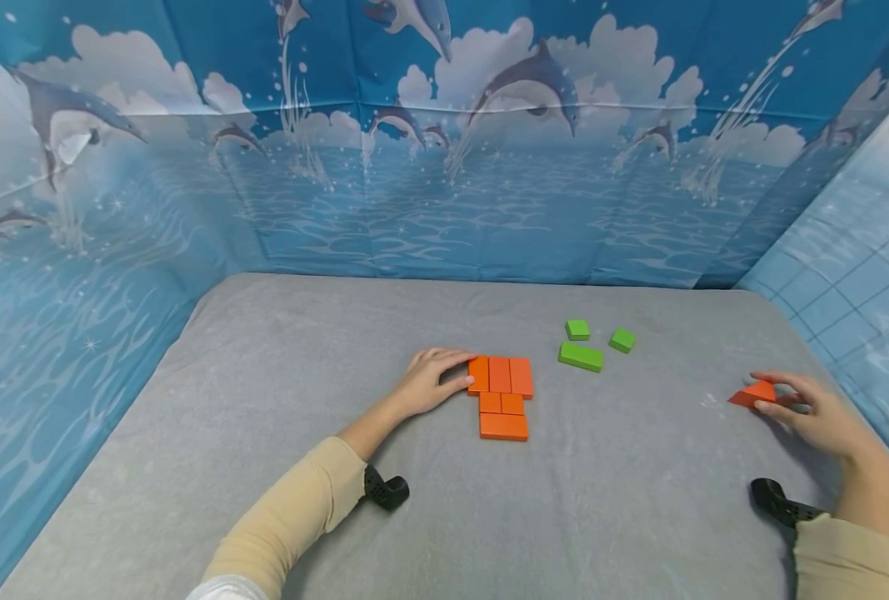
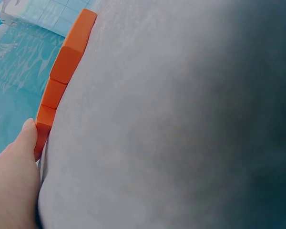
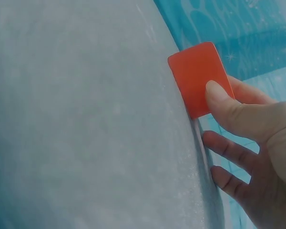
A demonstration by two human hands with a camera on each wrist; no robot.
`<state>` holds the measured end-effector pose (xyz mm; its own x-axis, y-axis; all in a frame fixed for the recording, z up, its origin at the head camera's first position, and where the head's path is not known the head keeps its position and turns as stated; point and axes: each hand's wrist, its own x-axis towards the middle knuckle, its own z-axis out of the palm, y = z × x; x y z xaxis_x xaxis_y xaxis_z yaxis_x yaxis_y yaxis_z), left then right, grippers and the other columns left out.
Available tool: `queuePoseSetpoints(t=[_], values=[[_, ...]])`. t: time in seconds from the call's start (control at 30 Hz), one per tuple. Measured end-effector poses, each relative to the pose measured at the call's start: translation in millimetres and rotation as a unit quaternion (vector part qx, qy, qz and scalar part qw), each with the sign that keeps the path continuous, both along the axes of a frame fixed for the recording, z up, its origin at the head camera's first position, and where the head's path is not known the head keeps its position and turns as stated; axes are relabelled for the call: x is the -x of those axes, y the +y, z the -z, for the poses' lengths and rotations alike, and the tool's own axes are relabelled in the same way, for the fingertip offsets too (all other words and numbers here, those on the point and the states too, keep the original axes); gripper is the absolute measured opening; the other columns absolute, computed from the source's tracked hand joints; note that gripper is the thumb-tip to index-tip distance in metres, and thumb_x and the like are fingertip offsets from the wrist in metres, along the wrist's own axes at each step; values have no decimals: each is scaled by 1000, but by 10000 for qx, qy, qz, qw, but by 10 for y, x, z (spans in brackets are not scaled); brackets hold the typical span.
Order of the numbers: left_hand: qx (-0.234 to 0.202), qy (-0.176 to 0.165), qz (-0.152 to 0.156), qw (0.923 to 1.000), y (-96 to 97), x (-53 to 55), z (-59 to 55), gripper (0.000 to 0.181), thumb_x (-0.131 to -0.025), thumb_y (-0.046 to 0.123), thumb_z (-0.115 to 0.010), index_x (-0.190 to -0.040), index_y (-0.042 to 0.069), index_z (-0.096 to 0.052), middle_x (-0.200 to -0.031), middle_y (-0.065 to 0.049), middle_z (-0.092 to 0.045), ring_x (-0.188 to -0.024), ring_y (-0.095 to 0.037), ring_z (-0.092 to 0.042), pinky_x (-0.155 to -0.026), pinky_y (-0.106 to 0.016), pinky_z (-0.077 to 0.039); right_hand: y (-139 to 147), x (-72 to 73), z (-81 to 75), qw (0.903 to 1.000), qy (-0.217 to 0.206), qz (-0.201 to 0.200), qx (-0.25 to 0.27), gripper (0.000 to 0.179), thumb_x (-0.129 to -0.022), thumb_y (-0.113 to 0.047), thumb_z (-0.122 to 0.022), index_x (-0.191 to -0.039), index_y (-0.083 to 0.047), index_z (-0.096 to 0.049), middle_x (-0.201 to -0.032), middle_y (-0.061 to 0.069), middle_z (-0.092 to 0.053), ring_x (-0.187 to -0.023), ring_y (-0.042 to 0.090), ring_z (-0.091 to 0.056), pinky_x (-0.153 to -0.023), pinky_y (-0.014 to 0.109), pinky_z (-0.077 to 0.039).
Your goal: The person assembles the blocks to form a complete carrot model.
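Note:
In the head view my left hand [image 1: 429, 383] touches the left end of a flat group of orange blocks [image 1: 500, 375]. Its index fingertip is at the far left corner and its thumb at the left side; the left wrist view shows the thumb [image 2: 26, 138] against the end of the orange row [image 2: 69, 62]. Over on the right, my right hand [image 1: 815, 412] pinches a red-orange triangular block [image 1: 755, 393] between thumb and fingers. One rectangular face of that block faces the right wrist camera, the thumb pressed on it, with two lower fingers spread away.
Several green blocks, among them a longer one [image 1: 581, 357], lie beyond and right of the orange group. Grey cloth [image 1: 264, 433] covers the table. A dolphin-print curtain [image 1: 444, 200] hangs along its back and sides. Black wrist mounts [image 1: 387, 490] sit below both hands.

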<state>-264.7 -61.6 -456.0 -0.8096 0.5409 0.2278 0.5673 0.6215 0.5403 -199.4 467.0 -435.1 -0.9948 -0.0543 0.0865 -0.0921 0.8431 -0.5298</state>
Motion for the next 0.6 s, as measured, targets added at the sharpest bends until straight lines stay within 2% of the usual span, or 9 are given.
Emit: queuePoseSetpoints(t=[0.17,0.3,0.47,0.53,0.6], values=[[-23,6,10,10000,4,-5,-7,46,-92,36,-54,-134,19,-49,-135,-2,-49,-124,-22,-38,-105,-45,-19,24,15,55,9997,-84,236,41,46,-90,-28,-58,-124,0,-45,-124,34,-34,-95,50,-41,-50,25,-42],[-31,-17,6,10000,3,-9,-13,46,-92,36,-54,-134,19,-49,-135,-2,-48,-125,-22,-38,-106,-45,-19,28,38,73,9986,-194,484,72,51,-89,-34,-59,-123,2,-45,-124,36,-34,-97,52,-39,-51,29,-43],[1,41,7,10000,-1,-3,0,46,-92,37,-53,-134,19,-49,-135,-1,-49,-124,-22,-39,-105,-45,-19,-132,28,-74,9981,-236,565,-33,56,-88,-36,-60,-123,5,-44,-119,35,-39,-95,46,-42,-54,32,-41],[-18,42,15,10000,-1,-4,2,46,-92,37,-53,-134,19,-49,-135,-2,-49,-124,-22,-39,-105,-45,-19,-234,25,-156,9988,-117,467,-11,55,-87,-35,-62,-122,3,-45,-116,30,-42,-93,29,-48,-54,29,-40],[-49,21,23,10000,4,-6,2,46,-92,36,-54,-134,19,-49,-135,-2,-49,-124,-22,-39,-105,-45,-19,-348,32,-225,9994,43,326,86,52,-86,-32,-64,-122,2,-47,-113,26,-45,-86,9,-49,-53,25,-40]])
